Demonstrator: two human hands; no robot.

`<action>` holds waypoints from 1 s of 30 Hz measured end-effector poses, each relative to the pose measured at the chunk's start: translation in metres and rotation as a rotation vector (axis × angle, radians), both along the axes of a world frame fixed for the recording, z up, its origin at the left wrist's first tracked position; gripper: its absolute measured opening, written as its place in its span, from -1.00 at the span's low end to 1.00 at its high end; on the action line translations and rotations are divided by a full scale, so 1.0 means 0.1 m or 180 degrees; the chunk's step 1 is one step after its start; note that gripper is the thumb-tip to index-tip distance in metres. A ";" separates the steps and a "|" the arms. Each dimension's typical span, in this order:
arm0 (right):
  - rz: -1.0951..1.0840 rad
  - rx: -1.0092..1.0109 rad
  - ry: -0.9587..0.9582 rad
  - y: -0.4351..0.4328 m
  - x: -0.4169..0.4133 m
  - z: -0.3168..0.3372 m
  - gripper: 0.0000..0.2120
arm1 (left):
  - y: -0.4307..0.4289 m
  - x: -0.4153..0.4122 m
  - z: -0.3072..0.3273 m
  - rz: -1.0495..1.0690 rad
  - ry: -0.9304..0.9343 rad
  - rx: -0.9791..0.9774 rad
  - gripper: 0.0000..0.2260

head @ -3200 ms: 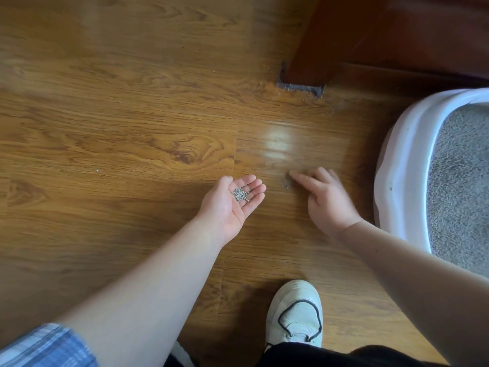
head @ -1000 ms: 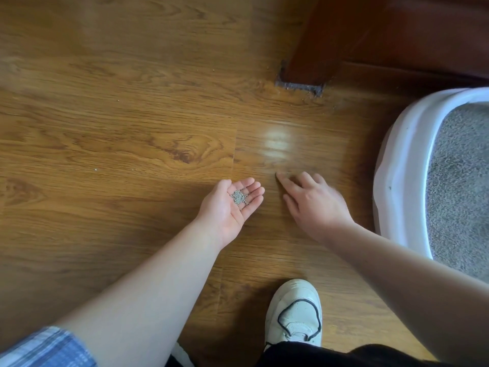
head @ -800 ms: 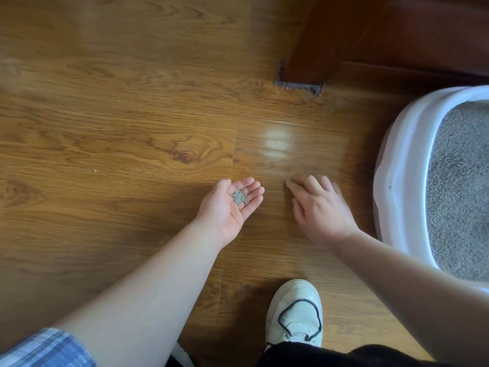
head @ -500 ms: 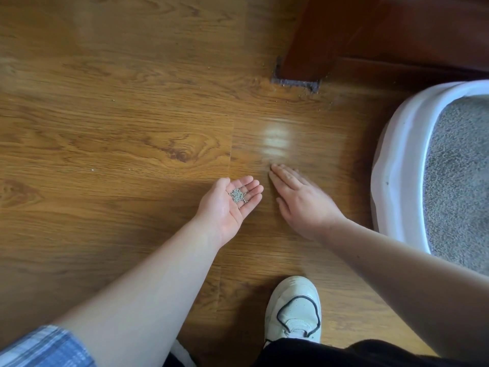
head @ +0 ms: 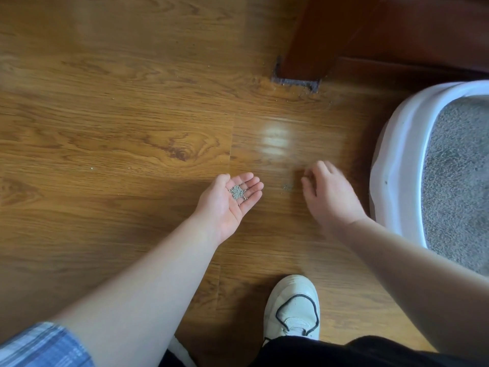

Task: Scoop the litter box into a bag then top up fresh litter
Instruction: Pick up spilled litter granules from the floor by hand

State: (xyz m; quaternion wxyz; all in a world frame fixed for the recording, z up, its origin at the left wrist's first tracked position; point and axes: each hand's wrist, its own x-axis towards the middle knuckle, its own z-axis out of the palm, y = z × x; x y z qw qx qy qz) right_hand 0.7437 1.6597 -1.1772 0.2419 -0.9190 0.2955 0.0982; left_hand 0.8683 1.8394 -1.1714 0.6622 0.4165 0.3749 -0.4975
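when counted across the frame: two hands, one litter box [head: 397, 144], one white shoe [head: 293, 305] in full, one furniture leg [head: 307, 41], and two small gatherings of loose grey grains.

left hand [head: 227, 205] at centre, palm up, fingers nearly straight and only slightly cupped. carrying a small heap of litter grains [head: 237, 192] at the base of the fingers, not gripped, just lying there.

right hand [head: 330, 197] just right of centre, palm down over the wooden floor [head: 105, 128]. fingers loosely bent and apart, blurred, with nothing seen in them. contact with the boards impossible to tell.

between the two hands, close to the right thumb, a faint cluster of spilled grains [head: 287, 187] on the floor.

litter box at the right edge, cut off by the frame. white, with a broad rounded rim, and filled with fine grey litter [head: 460, 168], fairly level on top.

furniture leg at upper centre-right, reddish brown, with grit around its foot. white shoe at lower centre, with dark lacing, toe pointing up the frame. blue checked sleeve [head: 39, 345] in the lower left corner.
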 end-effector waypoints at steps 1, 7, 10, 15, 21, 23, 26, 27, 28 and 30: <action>0.0102 -0.0149 0.0499 0.01 0.05 0.01 -0.79 | -0.01 -0.01 0.00 -0.0010 0.0005 -0.0002 -0.59; 0.0727 -0.1049 0.1524 0.22 0.30 0.02 -0.45 | -0.04 0.00 0.01 -0.0034 -0.0036 0.0070 -0.58; 0.0919 -0.0996 0.1808 0.24 0.45 0.04 -0.48 | -0.03 -0.01 0.01 -0.0041 -0.0041 0.0087 -0.58; 0.0979 -0.0684 0.1929 0.27 0.53 0.08 -0.67 | -0.06 0.00 -0.02 -0.0001 -0.0015 0.0092 -0.57; 0.1033 -0.0822 0.1923 0.28 0.48 -0.01 -0.85 | -0.10 -0.02 -0.04 -0.0065 -0.0032 0.0127 -0.56; 0.1047 -0.0790 0.1904 0.27 0.47 -0.01 -0.84 | -0.10 -0.03 -0.06 -0.0069 -0.0032 0.0141 -0.57; 0.0927 -0.0812 0.1692 0.25 0.41 -0.07 -0.86 | -0.10 -0.04 -0.08 -0.0089 -0.0027 0.0151 -0.56; 0.0846 -0.0807 0.1602 0.24 0.39 -0.09 -0.86 | -0.11 -0.05 -0.09 -0.0099 -0.0029 0.0156 -0.56; 0.0769 -0.0783 0.1519 0.23 0.38 -0.11 -0.84 | -0.11 -0.05 -0.09 -0.0106 -0.0032 0.0162 -0.56; 0.0695 -0.0718 0.1431 0.21 0.37 -0.11 -0.79 | -0.12 -0.06 -0.09 -0.0102 -0.0033 0.0179 -0.57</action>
